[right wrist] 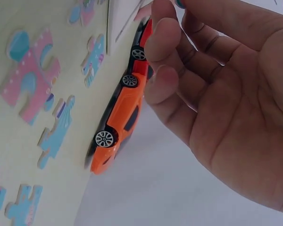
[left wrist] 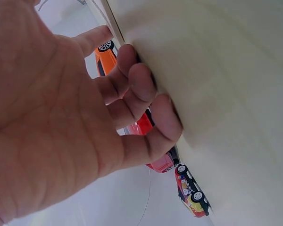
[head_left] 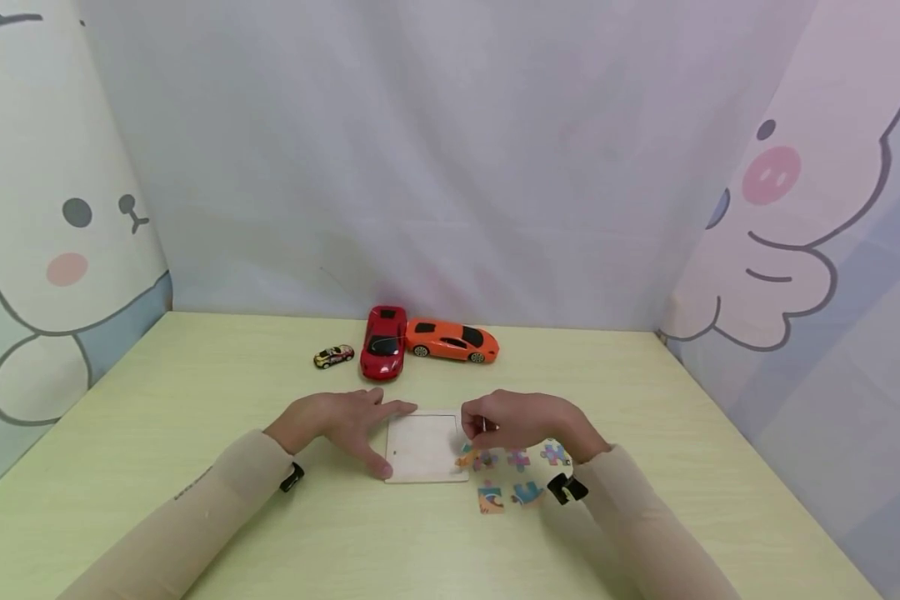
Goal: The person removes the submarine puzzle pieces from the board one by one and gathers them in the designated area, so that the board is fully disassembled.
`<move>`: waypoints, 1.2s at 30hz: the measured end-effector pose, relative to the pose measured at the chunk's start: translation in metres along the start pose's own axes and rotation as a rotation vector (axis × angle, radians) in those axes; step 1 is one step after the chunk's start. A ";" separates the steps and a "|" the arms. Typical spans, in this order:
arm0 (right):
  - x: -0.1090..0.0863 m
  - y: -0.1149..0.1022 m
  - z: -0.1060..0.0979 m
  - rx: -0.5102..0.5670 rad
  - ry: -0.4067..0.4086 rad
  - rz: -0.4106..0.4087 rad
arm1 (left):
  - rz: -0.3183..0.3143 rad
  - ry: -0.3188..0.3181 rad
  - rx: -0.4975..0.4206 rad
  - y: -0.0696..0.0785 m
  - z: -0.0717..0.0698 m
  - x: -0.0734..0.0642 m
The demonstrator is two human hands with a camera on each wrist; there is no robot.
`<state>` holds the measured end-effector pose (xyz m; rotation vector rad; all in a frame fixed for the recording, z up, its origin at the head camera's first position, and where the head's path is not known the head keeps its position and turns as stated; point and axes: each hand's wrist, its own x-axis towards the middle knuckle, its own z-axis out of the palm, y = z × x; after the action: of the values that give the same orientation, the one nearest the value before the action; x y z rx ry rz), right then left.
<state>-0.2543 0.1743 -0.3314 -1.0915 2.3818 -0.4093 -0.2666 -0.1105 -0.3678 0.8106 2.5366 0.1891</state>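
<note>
A square, pale wooden puzzle tray (head_left: 423, 452) with a raised rim lies on the table. My left hand (head_left: 351, 421) rests at its left side, thumb at the near corner and straight index finger along the far edge; the other fingers bend loosely onto the table. Over the tray's right edge, my right hand (head_left: 521, 419) pinches a puzzle piece between thumb and fingers. Only a teal bit of that piece (right wrist: 180, 3) shows in the right wrist view. Below and beside this hand lie several loose puzzle pieces (head_left: 491, 500), coloured pink, blue and orange.
Behind the tray stand a red toy car (head_left: 383, 343) and an orange toy car (head_left: 452, 341), touching or nearly so. A small patterned toy car (head_left: 333, 357) is to their left. A pale curtain (head_left: 420, 167) hangs beyond the table's back edge.
</note>
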 end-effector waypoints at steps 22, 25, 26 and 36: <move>-0.063 0.021 -0.020 -0.032 0.021 0.091 | 0.008 -0.001 0.000 0.006 -0.001 0.006; -0.070 0.024 -0.018 -0.010 0.027 0.094 | 0.002 -0.005 -0.006 0.005 -0.001 0.005; -0.072 0.025 -0.017 -0.002 0.025 0.096 | 0.001 -0.006 -0.009 0.005 -0.001 0.005; -0.075 0.034 -0.014 0.088 -0.029 0.108 | -0.016 -0.005 -0.020 0.001 0.001 0.002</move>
<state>-0.2408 0.2544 -0.3126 -0.9188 2.3617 -0.4523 -0.2666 -0.1085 -0.3690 0.7824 2.5316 0.2064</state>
